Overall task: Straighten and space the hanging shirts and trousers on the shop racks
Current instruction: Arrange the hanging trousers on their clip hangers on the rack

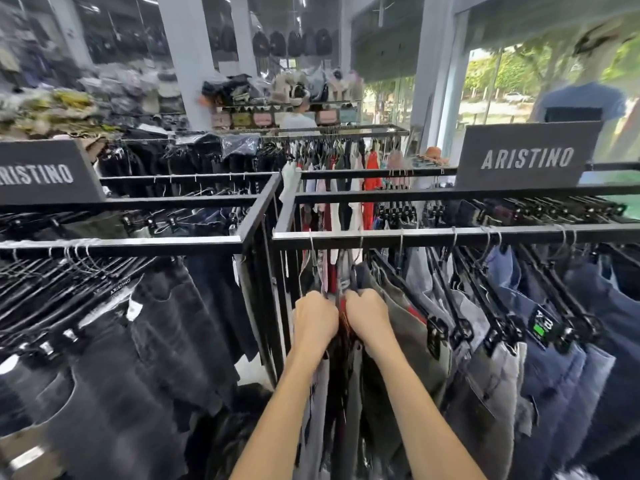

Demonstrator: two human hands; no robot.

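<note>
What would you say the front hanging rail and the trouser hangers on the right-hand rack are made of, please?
The black square-section front rail looks like painted metal: straight hard edges, a dull sheen, a worn pale top edge. The black clip hangers seem to be moulded plastic bars with thin silvery wire hooks, probably steel, though blur leaves this open.
</note>
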